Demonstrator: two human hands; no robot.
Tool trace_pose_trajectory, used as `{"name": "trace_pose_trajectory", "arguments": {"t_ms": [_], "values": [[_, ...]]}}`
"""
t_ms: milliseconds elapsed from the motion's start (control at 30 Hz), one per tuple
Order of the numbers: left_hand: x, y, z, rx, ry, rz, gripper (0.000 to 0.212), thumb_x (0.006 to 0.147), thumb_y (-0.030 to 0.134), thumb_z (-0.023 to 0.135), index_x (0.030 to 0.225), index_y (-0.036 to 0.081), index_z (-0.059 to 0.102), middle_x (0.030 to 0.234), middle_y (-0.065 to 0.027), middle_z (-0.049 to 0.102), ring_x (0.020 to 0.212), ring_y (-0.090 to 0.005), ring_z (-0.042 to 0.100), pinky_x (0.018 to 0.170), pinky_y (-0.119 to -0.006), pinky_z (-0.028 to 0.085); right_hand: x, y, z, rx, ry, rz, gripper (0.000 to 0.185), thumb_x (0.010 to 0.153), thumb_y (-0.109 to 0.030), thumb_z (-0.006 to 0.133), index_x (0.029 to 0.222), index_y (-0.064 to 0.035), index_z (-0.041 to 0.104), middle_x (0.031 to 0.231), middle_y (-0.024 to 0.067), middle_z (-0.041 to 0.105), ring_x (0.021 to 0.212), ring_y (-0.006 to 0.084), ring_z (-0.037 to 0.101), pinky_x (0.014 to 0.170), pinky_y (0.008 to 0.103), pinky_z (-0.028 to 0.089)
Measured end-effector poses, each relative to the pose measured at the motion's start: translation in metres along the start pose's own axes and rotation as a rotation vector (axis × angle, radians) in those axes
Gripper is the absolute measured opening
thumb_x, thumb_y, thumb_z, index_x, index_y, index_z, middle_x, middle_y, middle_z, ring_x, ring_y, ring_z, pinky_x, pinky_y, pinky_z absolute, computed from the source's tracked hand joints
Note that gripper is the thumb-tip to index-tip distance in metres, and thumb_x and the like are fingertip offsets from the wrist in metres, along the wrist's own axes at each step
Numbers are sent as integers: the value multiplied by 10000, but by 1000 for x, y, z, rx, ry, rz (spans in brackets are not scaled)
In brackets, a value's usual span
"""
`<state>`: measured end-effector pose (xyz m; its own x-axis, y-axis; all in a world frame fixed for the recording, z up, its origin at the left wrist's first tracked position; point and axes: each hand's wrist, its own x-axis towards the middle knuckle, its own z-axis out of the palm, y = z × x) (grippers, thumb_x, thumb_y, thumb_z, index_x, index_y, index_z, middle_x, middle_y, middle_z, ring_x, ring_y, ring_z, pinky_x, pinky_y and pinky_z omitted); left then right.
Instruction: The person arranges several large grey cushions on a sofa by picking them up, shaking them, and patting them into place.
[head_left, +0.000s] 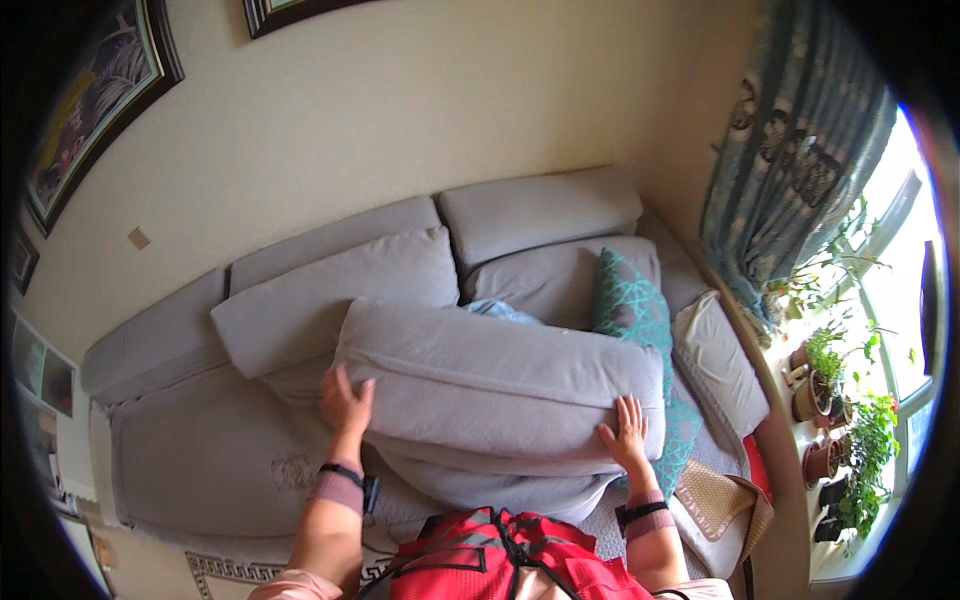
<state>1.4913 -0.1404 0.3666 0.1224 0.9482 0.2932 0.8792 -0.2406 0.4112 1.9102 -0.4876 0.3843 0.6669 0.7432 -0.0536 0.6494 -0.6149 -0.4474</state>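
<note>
A large grey sofa cushion (495, 375) lies crosswise before me on the grey sofa (195, 450). At its left end is my left hand (348, 405), thumb and fingers spread against the side. My right hand (627, 429) rests with spread fingers on the front face near its right end. Neither hand is closed around the cushion. Behind it leans another grey cushion (352, 292), and a bit of light blue cloth (501, 310) shows between them. A teal patterned pillow (628, 300) stands behind the right end, with more teal fabric (679, 435) lower down beside it.
Grey back cushions (540, 214) line the wall. To the right are a pale cushion (721, 360), a folded tan cloth (720, 499), potted plants (825, 457) on the windowsill and a dark patterned curtain (787, 150). Framed pictures (97, 120) hang at upper left.
</note>
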Motion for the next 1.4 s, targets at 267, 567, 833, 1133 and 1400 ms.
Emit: {"name": "trace_pose_trajectory", "arguments": {"t_ms": [267,567,833,1133,1400], "values": [[-2,-51,27,-1004,-67,-931,630,867,547,610,1270,71,515,1226,-132,584,1051,-273,573,790,-455,495,-30,68,16,154,161,314,836,803,-474,682,1442,-39,365,1536,219,258,1443,347,197,1163,466,186],[6,-79,45,-1417,-97,-905,603,938,454,541,1314,-14,490,1296,-158,560,1110,-306,573,922,-467,468,-22,78,50,357,292,667,1068,730,-457,779,1474,44,199,1529,298,170,1447,393,120,1192,423,101],[-14,-41,4,-1528,-249,-1100,722,910,577,543,1408,70,411,1393,-121,491,1211,-324,522,949,-556,459,-44,99,66,1840,-277,993,1008,761,-649,666,1455,-45,253,1439,203,391,1282,396,412,1043,579,334],[-28,-38,-17,-1572,-196,-1062,786,813,554,698,1377,77,430,1328,-112,537,1129,-331,569,881,-576,493,-7,128,102,1893,14,459,705,891,-491,622,1413,-67,409,1423,152,453,1275,343,451,1066,496,399],[-67,-29,-42,-1574,-221,-1127,730,802,399,769,1368,86,430,1294,-137,555,1134,-339,568,878,-581,492,20,105,47,1821,167,483,669,883,-390,625,1421,-60,404,1421,168,455,1287,347,443,1077,491,381]]}}
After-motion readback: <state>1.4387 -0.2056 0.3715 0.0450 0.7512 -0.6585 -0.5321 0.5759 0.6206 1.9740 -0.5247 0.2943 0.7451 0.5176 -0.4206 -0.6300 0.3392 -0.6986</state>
